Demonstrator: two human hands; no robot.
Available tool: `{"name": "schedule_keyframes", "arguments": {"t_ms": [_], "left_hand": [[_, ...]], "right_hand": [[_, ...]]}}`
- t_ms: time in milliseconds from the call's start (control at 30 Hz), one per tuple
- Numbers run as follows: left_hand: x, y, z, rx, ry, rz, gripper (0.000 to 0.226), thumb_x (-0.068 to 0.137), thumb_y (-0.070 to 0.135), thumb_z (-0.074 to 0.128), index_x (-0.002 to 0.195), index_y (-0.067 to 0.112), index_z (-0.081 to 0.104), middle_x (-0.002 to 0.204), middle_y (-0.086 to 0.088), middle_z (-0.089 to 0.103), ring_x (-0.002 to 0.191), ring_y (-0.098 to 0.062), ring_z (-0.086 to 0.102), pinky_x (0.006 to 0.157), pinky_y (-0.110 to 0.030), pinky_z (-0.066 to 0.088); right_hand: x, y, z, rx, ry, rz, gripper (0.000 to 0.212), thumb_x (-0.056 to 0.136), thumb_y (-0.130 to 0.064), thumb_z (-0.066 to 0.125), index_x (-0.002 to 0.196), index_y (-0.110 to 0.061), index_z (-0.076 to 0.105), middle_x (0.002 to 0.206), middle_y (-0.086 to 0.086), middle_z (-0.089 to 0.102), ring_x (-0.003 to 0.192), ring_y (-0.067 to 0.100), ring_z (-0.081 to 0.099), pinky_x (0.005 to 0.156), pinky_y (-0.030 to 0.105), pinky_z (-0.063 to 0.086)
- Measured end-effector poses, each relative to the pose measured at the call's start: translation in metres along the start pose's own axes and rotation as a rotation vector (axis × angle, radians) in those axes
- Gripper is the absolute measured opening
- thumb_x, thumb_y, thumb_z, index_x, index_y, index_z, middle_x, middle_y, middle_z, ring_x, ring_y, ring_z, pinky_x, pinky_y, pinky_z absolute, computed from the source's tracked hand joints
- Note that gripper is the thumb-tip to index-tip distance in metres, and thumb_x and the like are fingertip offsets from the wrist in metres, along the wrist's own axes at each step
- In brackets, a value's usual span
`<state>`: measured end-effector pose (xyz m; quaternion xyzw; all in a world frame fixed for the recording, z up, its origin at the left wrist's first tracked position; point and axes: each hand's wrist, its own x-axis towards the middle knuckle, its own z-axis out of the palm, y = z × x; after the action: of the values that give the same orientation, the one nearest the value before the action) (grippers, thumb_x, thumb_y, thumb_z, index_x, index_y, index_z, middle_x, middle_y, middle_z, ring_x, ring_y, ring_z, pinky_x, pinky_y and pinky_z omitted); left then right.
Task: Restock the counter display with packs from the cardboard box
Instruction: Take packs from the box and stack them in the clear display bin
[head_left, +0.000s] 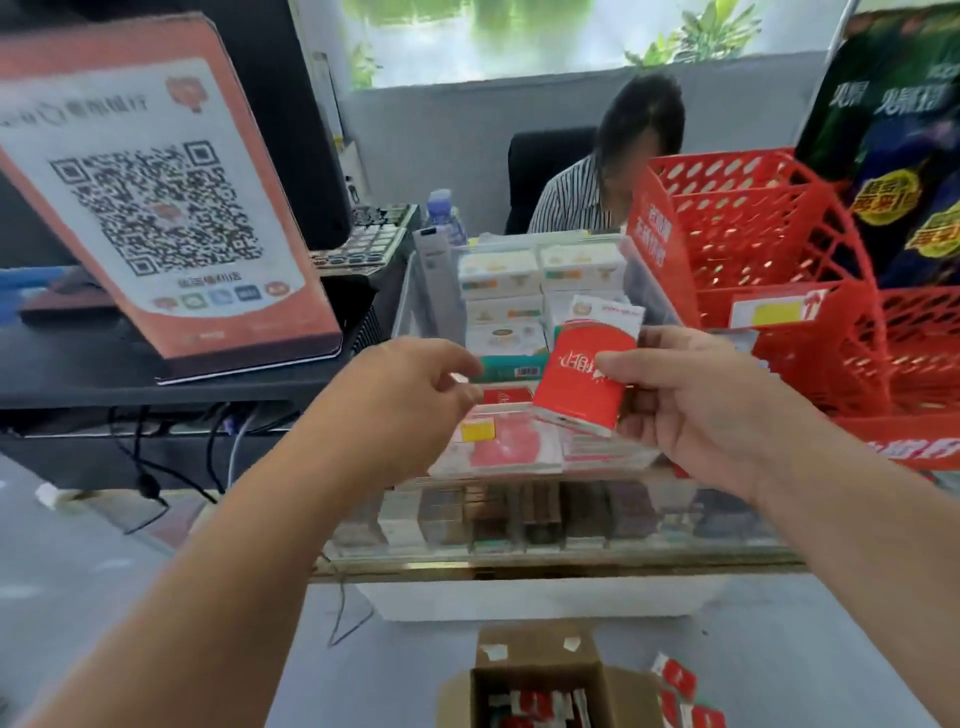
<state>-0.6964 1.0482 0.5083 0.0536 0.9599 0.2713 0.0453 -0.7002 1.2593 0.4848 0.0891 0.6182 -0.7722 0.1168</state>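
- Open brown cardboard box (540, 652), at the bottom edge of view on the floor below the counter; more red-and-white packs (535, 706) lie inside it (number not legible).
- Right hand (696, 405): thumb in front and fingers (644, 415) behind pinch one red-and-white rectangular pack (579, 387) by its right edge, raised above the display.
- Long axis of the held pack: near upright, top leaning slightly to the right.
- Left hand (415, 384): fingers loosely curled and holding nothing; just left of the pack and apart from it.
- Clear acrylic counter display (519, 470), standing on the glass surface (675, 519); its front slots, holding flat red packs, lie directly below and behind the held pack.
- Governing relation (a judgement): the right hand, already gripping, is the placing hand. The pack probably must be tipped flatter and lowered forward into a slot, with the left hand free to steady the stack.
- Red perforated plastic rack (769, 234), right of the display.
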Motion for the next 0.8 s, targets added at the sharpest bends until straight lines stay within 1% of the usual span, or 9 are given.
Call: {"name": "schedule_keyframes", "arguments": {"t_ms": [100,167,233,333,367,500,567,633,800], "left_hand": [[0.01,-0.002,-0.012,0.057,0.067,-0.044,0.024,0.095,0.029,0.056,0.116,0.03,0.067,0.101,0.008,0.07,0.092,-0.012,0.064,0.086,-0.036,0.054],[0.017,-0.002,-0.016,0.07,0.111,-0.065,0.024,0.097,0.027,0.055,0.117,0.029,0.067,0.104,0.007,0.068,0.09,-0.013,0.062,0.083,-0.032,0.052],[0.024,-0.002,-0.019,0.064,0.138,-0.077,0.024,0.098,0.027,0.053,0.117,0.029,0.066,0.1,0.008,0.067,0.083,-0.012,0.06,0.076,-0.029,0.051],[0.032,-0.004,-0.024,0.06,0.161,-0.064,0.023,0.098,0.028,0.053,0.116,0.031,0.066,0.09,0.009,0.065,0.076,-0.009,0.057,0.065,-0.026,0.047],[0.034,-0.005,-0.024,0.056,0.161,-0.056,0.023,0.098,0.029,0.053,0.116,0.031,0.066,0.089,0.009,0.065,0.075,-0.008,0.057,0.063,-0.025,0.046],[0.039,-0.012,-0.024,0.027,0.138,-0.024,0.026,0.095,0.031,0.057,0.12,0.031,0.065,0.1,0.008,0.069,0.085,-0.01,0.061,0.075,-0.027,0.049],[0.041,-0.017,-0.024,0.009,0.118,-0.02,0.027,0.095,0.032,0.058,0.121,0.031,0.064,0.103,0.008,0.069,0.091,-0.011,0.063,0.082,-0.03,0.051],[0.042,-0.021,-0.024,0.003,0.11,-0.004,0.027,0.095,0.032,0.057,0.121,0.031,0.064,0.102,0.008,0.069,0.093,-0.012,0.063,0.085,-0.031,0.051],[0.045,-0.028,-0.026,-0.024,0.083,0.038,0.026,0.095,0.033,0.058,0.12,0.032,0.064,0.1,0.01,0.069,0.091,-0.009,0.063,0.079,-0.027,0.049]], "right_hand": [[0.047,-0.023,0.003,-0.105,-0.042,0.014,0.016,0.089,-0.006,0.066,0.104,-0.01,0.061,0.084,0.008,0.075,0.069,0.016,0.073,0.049,0.026,0.054],[0.079,-0.023,0.017,-0.185,-0.047,0.098,0.025,0.089,-0.01,0.07,0.111,-0.01,0.058,0.096,0.012,0.075,0.079,0.02,0.074,0.054,0.029,0.057],[0.101,-0.012,0.036,-0.301,-0.078,0.222,0.032,0.087,-0.014,0.072,0.114,-0.008,0.057,0.104,0.016,0.073,0.084,0.021,0.073,0.062,0.031,0.06],[0.122,0.008,0.061,-0.471,-0.128,0.317,0.045,0.084,-0.016,0.077,0.121,-0.007,0.054,0.096,0.016,0.073,0.069,0.022,0.071,0.051,0.028,0.056],[0.127,0.013,0.069,-0.507,-0.134,0.319,0.046,0.082,-0.015,0.079,0.12,-0.007,0.054,0.095,0.016,0.073,0.067,0.022,0.07,0.053,0.028,0.056],[0.136,0.028,0.089,-0.778,-0.127,0.226,0.032,0.078,-0.025,0.083,0.098,-0.007,0.064,0.082,0.008,0.071,0.063,0.017,0.068,0.063,0.028,0.057],[0.139,0.031,0.091,-0.864,-0.118,0.218,0.041,0.074,-0.03,0.086,0.102,-0.006,0.066,0.087,0.011,0.074,0.074,0.022,0.072,0.077,0.035,0.06],[0.142,0.03,0.092,-0.932,-0.104,0.239,0.048,0.072,-0.033,0.086,0.106,-0.007,0.064,0.094,0.012,0.073,0.083,0.027,0.073,0.083,0.043,0.059],[0.139,0.027,0.104,-0.857,-0.189,0.28,0.032,0.083,-0.021,0.077,0.107,-0.008,0.061,0.098,0.012,0.069,0.086,0.026,0.07,0.084,0.04,0.058]]}}
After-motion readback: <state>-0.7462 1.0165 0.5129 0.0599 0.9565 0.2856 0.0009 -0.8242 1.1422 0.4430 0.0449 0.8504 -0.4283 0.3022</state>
